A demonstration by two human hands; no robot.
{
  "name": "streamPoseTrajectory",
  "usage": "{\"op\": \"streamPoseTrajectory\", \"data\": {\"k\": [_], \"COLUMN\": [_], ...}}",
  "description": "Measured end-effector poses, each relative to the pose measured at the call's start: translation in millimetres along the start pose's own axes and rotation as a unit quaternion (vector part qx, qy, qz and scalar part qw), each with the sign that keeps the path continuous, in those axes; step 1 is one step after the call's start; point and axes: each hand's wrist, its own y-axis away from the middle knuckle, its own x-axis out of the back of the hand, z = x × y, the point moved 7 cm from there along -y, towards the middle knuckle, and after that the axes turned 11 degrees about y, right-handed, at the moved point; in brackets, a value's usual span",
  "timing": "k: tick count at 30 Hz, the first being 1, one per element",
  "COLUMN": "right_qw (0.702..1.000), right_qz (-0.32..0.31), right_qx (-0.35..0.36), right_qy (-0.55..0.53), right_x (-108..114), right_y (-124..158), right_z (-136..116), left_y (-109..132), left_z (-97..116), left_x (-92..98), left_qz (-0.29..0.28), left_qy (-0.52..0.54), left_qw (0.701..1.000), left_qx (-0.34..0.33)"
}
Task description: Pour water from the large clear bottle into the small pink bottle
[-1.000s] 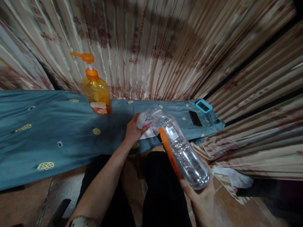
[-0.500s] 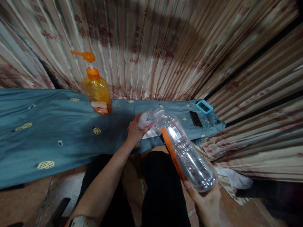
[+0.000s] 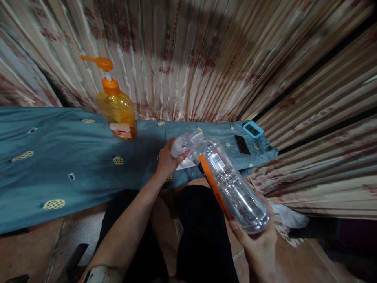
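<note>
My right hand [image 3: 259, 243] grips the base end of a large clear plastic bottle [image 3: 235, 184] with an orange and black label. The bottle is tilted, its neck pointing up and left over the cloth. My left hand [image 3: 167, 159] is closed around a small clear plastic container [image 3: 181, 145], its exact kind hard to make out. The container is held at the large bottle's mouth; whether the two touch I cannot tell. Under them lies a white sheet [image 3: 187, 163], partly covered. Left of my hands stands an orange-yellow pump bottle [image 3: 118, 112].
A teal cloth with pineapple prints [image 3: 88, 157] covers the long narrow surface. A black phone [image 3: 242, 145] and a blue-framed digital timer [image 3: 252, 129] lie at its right end. Patterned curtains [image 3: 176, 70] hang behind and to the right. My knees are below the front edge.
The view has shifted slightly, so the pump bottle sits a little further left and up. Both hands keep their grips, and the large bottle stays tilted toward the small container.
</note>
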Motion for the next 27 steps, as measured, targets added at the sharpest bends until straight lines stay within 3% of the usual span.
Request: {"op": "streamPoseTrajectory", "data": {"k": [8,18,27], "right_qw": [0.999,1.000,1.000], "right_qz": [0.015,0.007,0.005], "right_qx": [-0.027,-0.013,-0.004], "right_qy": [-0.022,-0.023,-0.023], "right_x": [-4,-3,-3], "right_y": [7,1,-2], "right_z": [-32,-9,-9], "left_y": [0,-1,-2], "left_z": [-2,-2,-6], "left_x": [-0.4,-0.3,-2.2], "left_qz": [-0.003,-0.004,-0.008], "left_qy": [0.011,0.001,0.004], "left_qw": [1.000,1.000,1.000], "left_qx": [-0.004,0.004,0.003]}}
